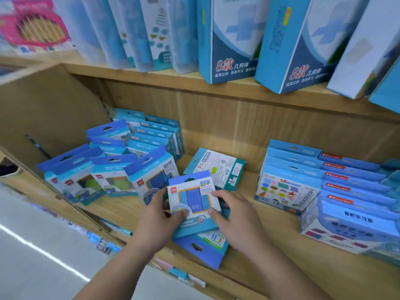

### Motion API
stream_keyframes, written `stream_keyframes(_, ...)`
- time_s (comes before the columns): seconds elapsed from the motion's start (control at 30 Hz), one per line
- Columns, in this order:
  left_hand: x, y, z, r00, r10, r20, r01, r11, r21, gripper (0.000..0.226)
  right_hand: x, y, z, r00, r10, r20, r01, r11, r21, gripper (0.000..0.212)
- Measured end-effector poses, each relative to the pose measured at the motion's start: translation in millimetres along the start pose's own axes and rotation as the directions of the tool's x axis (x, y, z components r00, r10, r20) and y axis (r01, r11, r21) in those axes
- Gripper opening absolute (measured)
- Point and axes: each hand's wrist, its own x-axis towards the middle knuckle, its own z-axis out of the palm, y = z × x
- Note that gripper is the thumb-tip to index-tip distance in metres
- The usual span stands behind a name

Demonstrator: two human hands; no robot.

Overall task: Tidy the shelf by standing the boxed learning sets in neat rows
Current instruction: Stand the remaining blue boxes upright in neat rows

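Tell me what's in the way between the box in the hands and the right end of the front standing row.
Nothing visible lies between the held box and the row's end box; they sit side by side. The left hand and right hand grip it. A face-down box just behind and a flat box beneath may crowd the slot.

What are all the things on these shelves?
Held box: one, blue-white, middle.
Lower box: one, blue, flat under it.
Back box: one, white-teal, flat behind it.
Left boxes: many, blue, standing rows.
Right boxes: many, blue, packed rows.
Tall boxes: several, blue-white, upper shelf.
Pink pack: one, pink, top left.
Shelf: one, wooden, under boxes.
Left hand: one, grips held box.
Right hand: one, grips held box.
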Motion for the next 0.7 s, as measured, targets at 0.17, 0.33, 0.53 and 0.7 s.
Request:
stream_keyframes(0.17,8,-2,-7,0.997,-0.033,0.068,0.044,0.985,-0.17,0.046,2,3,-5,0.998,-0.015,-0.062,0.013,0.999,-0.033,0.028)
stream_keyframes(0.33,20,-4,-26,0.994,0.054,0.092,-0.03,0.97,-0.242,0.048,13,2,-19,0.986,-0.026,-0.165,-0.015,0.971,-0.24,0.039)
stream_keyframes(0.53,42,-8,-42,0.981,0.188,0.041,-0.18,0.972,-0.15,0.055,61,-18,-24,0.992,0.079,0.096,-0.02,0.864,-0.503,0.075)
stream_keyframes(0.7,48,-13,-50,0.962,0.272,0.005,-0.27,0.959,-0.088,0.059,86,-23,-6,0.965,0.222,0.142,-0.125,0.861,-0.492,0.091)
